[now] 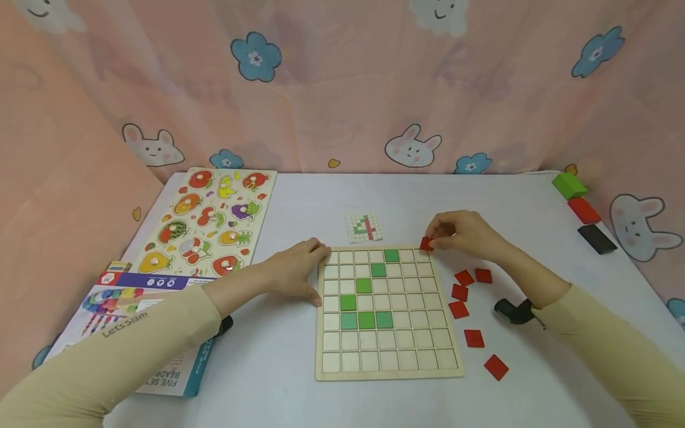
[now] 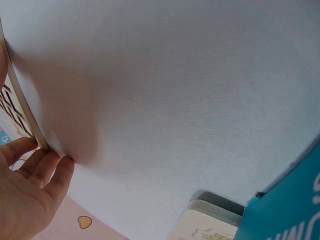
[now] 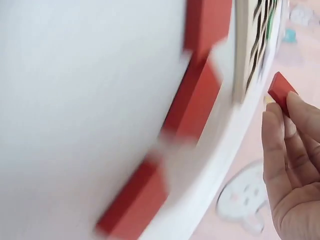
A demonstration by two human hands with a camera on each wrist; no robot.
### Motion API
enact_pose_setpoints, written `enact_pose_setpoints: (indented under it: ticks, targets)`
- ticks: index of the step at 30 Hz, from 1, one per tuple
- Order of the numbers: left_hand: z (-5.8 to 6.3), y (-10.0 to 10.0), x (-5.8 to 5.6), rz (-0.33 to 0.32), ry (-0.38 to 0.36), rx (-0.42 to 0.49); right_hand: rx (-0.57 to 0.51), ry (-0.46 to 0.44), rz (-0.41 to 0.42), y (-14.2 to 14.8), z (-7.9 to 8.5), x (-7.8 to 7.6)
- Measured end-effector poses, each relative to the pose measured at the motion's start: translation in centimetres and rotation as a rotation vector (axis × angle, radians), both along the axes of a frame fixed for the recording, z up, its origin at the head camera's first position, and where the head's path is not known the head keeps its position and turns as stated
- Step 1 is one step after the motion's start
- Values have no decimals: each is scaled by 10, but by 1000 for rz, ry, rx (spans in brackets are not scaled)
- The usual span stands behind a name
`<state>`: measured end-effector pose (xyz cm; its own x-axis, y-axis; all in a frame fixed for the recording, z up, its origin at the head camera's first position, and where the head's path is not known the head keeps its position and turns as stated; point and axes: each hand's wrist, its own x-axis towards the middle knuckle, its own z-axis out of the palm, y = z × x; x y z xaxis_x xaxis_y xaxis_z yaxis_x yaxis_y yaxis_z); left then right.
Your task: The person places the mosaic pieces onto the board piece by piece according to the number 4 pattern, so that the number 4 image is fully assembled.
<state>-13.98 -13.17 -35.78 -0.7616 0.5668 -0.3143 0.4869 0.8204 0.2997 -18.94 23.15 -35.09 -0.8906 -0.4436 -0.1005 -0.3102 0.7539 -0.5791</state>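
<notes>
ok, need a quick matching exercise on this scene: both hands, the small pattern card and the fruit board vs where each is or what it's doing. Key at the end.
1. left hand
2. right hand
3. pattern card
4. fruit board

A. just past the grid board's far edge
B. pinching a red tile
C. at the far side of the box
D. touching the grid board's left side

Pairs: 1-D, 2-B, 3-A, 4-C
</notes>
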Motion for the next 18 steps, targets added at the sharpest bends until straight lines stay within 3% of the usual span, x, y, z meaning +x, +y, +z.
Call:
enact_pose_setpoints:
  ticks: [9, 18]
  targets:
    - [2, 0, 1, 7, -7, 6, -38, -54, 122, -49, -8, 16]
    - [0, -1, 0, -9, 1, 10, -13, -6, 153, -57, -17, 18]
